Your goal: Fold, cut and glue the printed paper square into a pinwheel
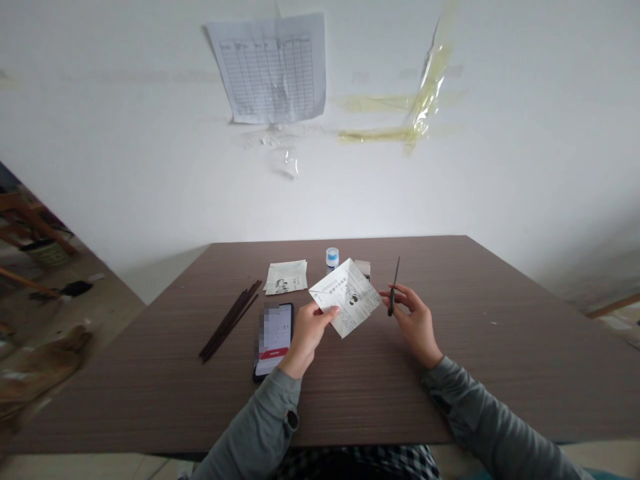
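My left hand (311,331) pinches a folded square of printed paper (347,300) by its lower left side, thumb on top. The paper is tilted with one corner up, and crease lines run across it. Just right of it, my right hand (414,321) holds a pair of dark scissors (391,305) by the handles, blades pointing up and looking closed. The scissors are close to the paper's right corner; whether they touch cannot be told. A glue stick (332,259) with a blue top stands behind the paper, its lower part hidden.
A small stack of printed paper (286,277) lies at the back left. Several thin dark sticks (231,320) lie left of a phone (273,343). A small greyish block (363,268) sits partly behind the held paper. The brown table (500,360) meets a white wall.
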A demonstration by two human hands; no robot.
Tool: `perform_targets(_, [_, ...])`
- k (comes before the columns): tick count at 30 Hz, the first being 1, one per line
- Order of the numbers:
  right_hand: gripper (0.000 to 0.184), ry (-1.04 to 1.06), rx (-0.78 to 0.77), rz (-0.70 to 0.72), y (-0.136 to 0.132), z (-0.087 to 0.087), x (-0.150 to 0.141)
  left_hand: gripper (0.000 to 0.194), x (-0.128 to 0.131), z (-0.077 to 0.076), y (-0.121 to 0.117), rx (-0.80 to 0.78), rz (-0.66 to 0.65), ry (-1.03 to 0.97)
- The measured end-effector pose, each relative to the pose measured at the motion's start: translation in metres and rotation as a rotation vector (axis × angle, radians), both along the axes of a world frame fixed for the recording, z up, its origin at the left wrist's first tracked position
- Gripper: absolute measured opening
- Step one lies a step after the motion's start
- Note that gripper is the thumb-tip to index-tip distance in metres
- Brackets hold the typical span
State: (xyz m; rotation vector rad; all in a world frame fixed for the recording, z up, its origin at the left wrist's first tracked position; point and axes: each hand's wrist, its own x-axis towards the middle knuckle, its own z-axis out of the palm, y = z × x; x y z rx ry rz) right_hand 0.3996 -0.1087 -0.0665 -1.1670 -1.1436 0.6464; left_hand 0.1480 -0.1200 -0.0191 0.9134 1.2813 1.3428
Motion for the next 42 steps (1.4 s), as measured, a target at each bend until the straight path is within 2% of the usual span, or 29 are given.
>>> perform_targets(11, [0.045,0.051,-0.059,0.106,-0.001,0.003,-0.001,0.020,-0.002,-0.006,0.002,0.024,-0.065,0.067])
perform_targets(15, [0.050,0.134,-0.057,0.078,0.000,0.003,-0.003,0.021,-0.007,-0.006,0.001,0.010,-0.100,0.085])
perform_targets(19, [0.059,0.253,-0.057,0.040,0.002,0.001,-0.005,0.025,-0.009,-0.009,-0.001,-0.085,-0.206,0.146])
perform_targets(24, [0.060,0.311,-0.049,0.013,0.002,-0.001,-0.005,0.024,-0.005,-0.011,-0.003,-0.154,-0.334,0.123])
perform_targets(29, [0.059,0.289,-0.066,0.037,0.000,0.000,-0.007,0.020,-0.005,-0.012,-0.002,-0.097,-0.283,0.129])
perform_targets(42, [0.045,0.076,-0.078,0.162,-0.007,0.002,-0.014,0.041,-0.005,-0.011,0.003,-0.026,-0.066,-0.049])
